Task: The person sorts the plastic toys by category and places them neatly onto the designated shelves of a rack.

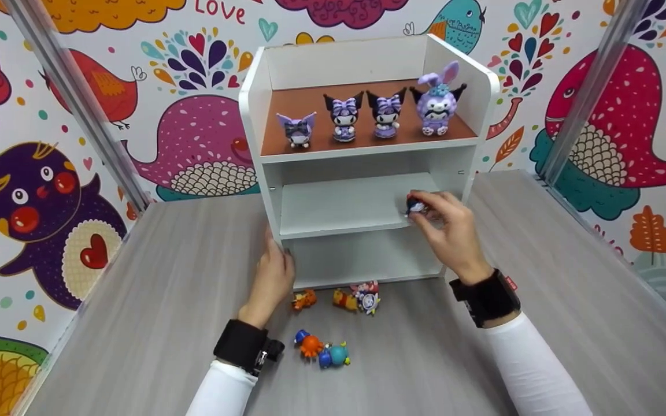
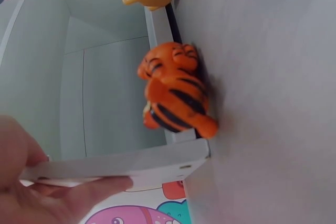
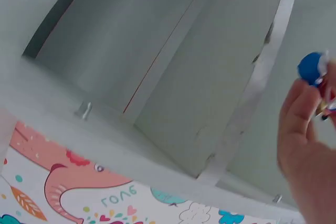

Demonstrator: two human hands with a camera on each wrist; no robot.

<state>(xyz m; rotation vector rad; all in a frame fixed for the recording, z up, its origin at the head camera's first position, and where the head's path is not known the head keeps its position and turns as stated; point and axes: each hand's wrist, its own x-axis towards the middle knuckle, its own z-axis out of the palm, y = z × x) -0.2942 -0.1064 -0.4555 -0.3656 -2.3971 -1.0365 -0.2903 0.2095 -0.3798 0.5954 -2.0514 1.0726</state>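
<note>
My right hand (image 1: pixel 448 234) pinches a small figurine (image 1: pixel 415 205) at the right front of the white shelf unit's middle shelf (image 1: pixel 344 202). Fingers cover most of it; in the right wrist view a round blue part (image 3: pixel 311 68) shows, with bits of white and red. My left hand (image 1: pixel 269 274) grips the front edge of the unit's left side panel (image 2: pixel 152 166), low down. Close to that hand, an orange striped tiger figurine (image 2: pixel 176 90) lies at the unit's foot. Beside it is a yellow bear figurine (image 1: pixel 344 300) in a red top.
Several purple-and-black figurines, one with long rabbit ears (image 1: pixel 437 107), stand on the brown top shelf (image 1: pixel 310 104). A pink-and-white figurine (image 1: pixel 367 297) touches the bear. Nearer on the grey table (image 1: pixel 182 323) lie an orange-and-blue figurine (image 1: pixel 311 345) and a teal-and-blue one (image 1: pixel 337 354). Patterned walls stand behind.
</note>
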